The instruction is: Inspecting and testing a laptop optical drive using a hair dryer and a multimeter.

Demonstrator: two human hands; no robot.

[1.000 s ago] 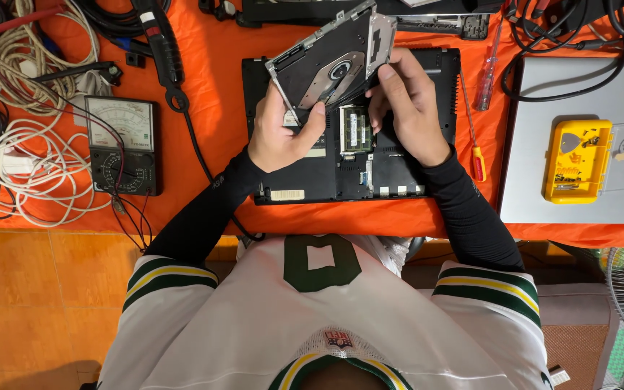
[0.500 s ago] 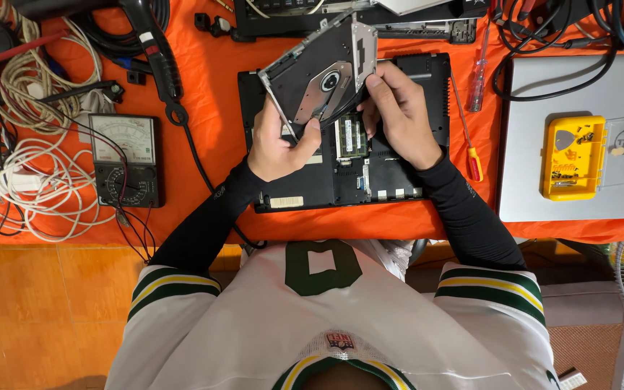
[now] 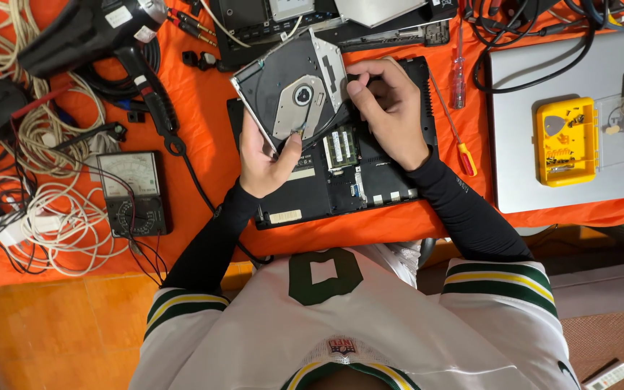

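The left hand (image 3: 265,162) is closed on the lower corner of a disc drive (image 3: 294,90), holding it tilted above the opened laptop (image 3: 370,180). The right hand (image 3: 388,108) pinches the drive's right edge with curled fingers. A screwdriver (image 3: 453,123) lies just right of the laptop on the orange cloth (image 3: 204,108).

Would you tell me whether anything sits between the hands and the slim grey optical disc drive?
Nothing visible does: the left hand and right hand both grip the slim grey optical disc drive directly, lifted above the opened black laptop base.
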